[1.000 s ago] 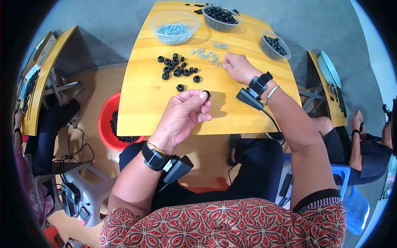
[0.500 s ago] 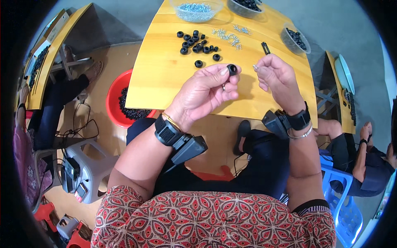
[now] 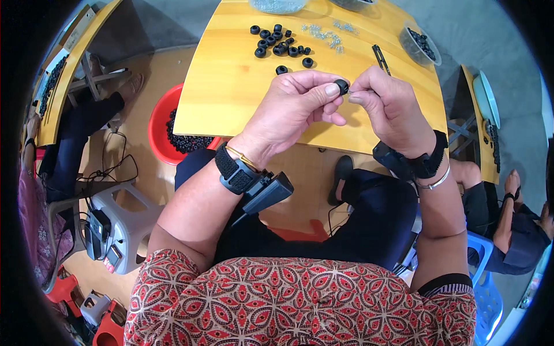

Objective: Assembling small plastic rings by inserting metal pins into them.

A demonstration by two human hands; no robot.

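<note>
A small black round part with a hole, like a knob or bead [image 3: 341,86], is pinched between the thumb and fingers of my left hand [image 3: 297,104]. Close against its right side is my right hand [image 3: 395,109], thumb and forefinger pinched together on a tiny silver metal piece [image 3: 350,96], mostly hidden by the fingertips. Both hands are held over the near part of the yellow wooden table [image 3: 222,98]. Beyond my left hand lie several loose black round parts [image 3: 279,49]. Little silver metal pieces [image 3: 332,39] are scattered farther back.
A slim black tool [image 3: 381,60] lies beyond my right hand. Clear tubs stand at the back, one with black parts [image 3: 420,45], another with silver pieces [image 3: 278,4]. A red basin [image 3: 157,124] of black parts is left of the table. Other people sit at both sides.
My right hand has moved in toward the black part, bringing the silver piece up to it. My left hand has shifted slightly up and right, and the part has turned. The view has shifted slightly.
</note>
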